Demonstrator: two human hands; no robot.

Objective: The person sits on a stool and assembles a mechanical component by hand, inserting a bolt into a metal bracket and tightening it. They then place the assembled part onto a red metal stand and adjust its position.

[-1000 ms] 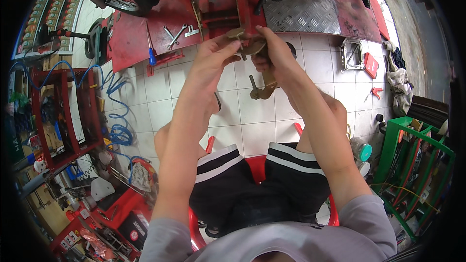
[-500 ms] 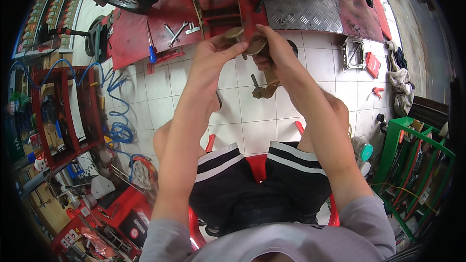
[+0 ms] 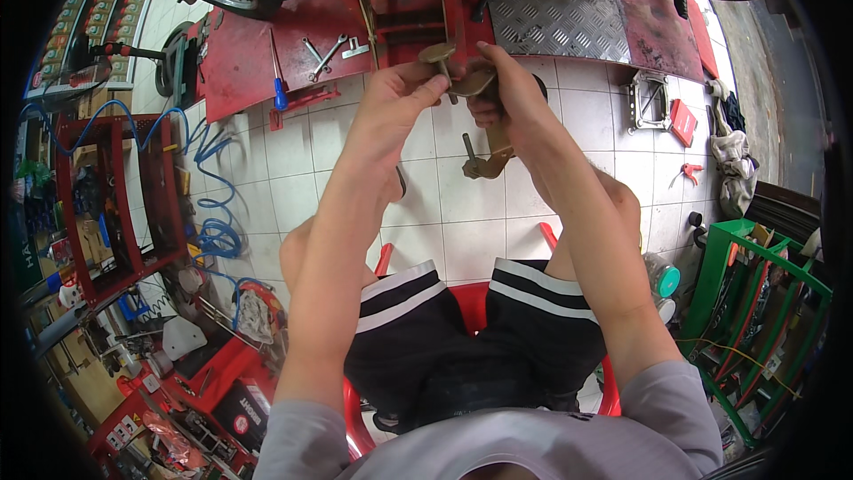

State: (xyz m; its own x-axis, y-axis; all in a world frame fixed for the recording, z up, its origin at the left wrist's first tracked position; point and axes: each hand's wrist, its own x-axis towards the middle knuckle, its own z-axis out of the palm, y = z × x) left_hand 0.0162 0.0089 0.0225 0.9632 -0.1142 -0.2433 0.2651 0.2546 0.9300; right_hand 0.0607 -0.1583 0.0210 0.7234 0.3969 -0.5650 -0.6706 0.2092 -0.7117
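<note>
My left hand (image 3: 404, 93) pinches a brass-coloured piece with a flat round head (image 3: 436, 52) and a thin shank below it. Its shank stands at the near edge of a rounded brass-coloured plate (image 3: 475, 84); whether it passes through a hole, I cannot tell. The plate belongs to what seems a curved metal bracket, and my right hand (image 3: 508, 87) grips it with the fingers mostly hidden behind. Below that hand hangs the bracket's lower end (image 3: 484, 166), from which a short grey pin (image 3: 469, 146) sticks up. Both hands are close together, over the floor near the red bench.
On the red bench (image 3: 240, 71) lie a blue-handled screwdriver (image 3: 279, 93) and wrenches (image 3: 327, 58). A red metal frame (image 3: 450, 0) rises just beyond my hands. To the left hangs a coiled blue hose (image 3: 218, 236); a green rack (image 3: 737, 231) stands at right.
The round-headed piece has tilted and risen slightly, showing more of its shank. The plate in my right hand has turned flatter. Both hands stay in nearly the same place.
</note>
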